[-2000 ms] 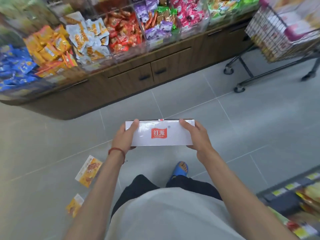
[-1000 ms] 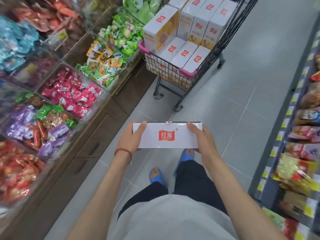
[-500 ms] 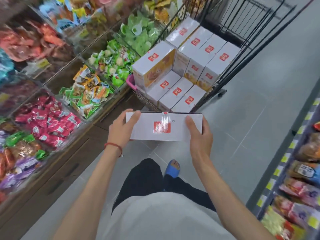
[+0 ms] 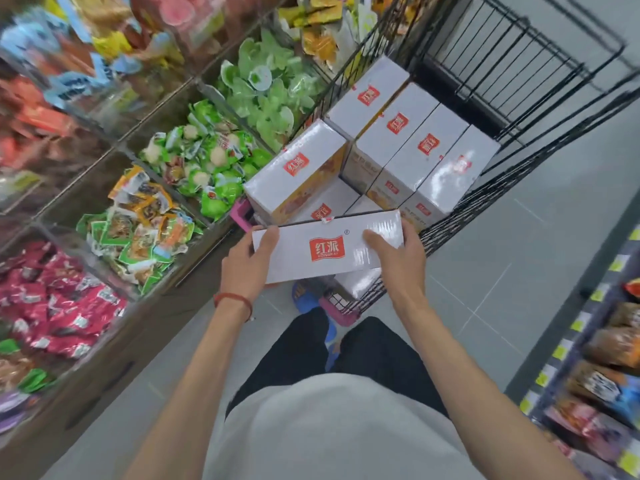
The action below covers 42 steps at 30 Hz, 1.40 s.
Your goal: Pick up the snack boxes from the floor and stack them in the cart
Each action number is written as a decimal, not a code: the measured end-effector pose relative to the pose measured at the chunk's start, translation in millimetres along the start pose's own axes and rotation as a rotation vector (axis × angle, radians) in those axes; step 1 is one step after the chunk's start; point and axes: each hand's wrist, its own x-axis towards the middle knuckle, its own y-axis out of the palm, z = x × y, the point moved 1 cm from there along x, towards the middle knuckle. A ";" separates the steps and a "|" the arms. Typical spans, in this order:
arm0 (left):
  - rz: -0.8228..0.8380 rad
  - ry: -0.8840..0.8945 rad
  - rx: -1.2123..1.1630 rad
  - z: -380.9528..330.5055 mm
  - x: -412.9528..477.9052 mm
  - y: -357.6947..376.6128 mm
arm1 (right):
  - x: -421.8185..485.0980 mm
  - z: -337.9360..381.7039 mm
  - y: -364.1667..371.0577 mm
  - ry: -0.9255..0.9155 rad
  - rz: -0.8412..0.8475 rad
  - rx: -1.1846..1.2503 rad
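I hold a white snack box [image 4: 327,247] with a red logo flat in front of me, over the near end of the black wire cart [image 4: 491,109]. My left hand [image 4: 247,261] grips its left end, thumb on top. My right hand [image 4: 398,258] grips its right end, thumb across the top face. Inside the cart stand several matching white boxes [image 4: 412,143], some upright in a row, one [image 4: 298,171] at the near left corner, others lying flat beneath. The held box hides the cart's near rim.
Clear bins of wrapped snacks [image 4: 145,216] on a wooden counter run along the left, close to the cart. A shelf of packets [image 4: 609,358] lines the right edge. Grey tiled floor [image 4: 519,271] lies between them. My blue sandals [image 4: 306,299] stand at the cart's near end.
I have turned from the floor and walked up to the cart. The box, held in both hands throughout, now hangs over the cart's near end.
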 end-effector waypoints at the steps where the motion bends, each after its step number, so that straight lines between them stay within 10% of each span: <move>1: 0.002 -0.019 -0.006 -2.2 8.1 2.9 | 11.0 4.0 1.5 0.012 0.015 -0.032; 26: -0.195 -0.497 -0.529 -27.2 63.3 84.9 | 190.8 83.8 47.7 -0.112 0.584 -0.617; 42: -0.280 -0.474 -0.532 -18.9 72.9 95.5 | 166.4 50.7 64.1 -0.332 0.245 -0.692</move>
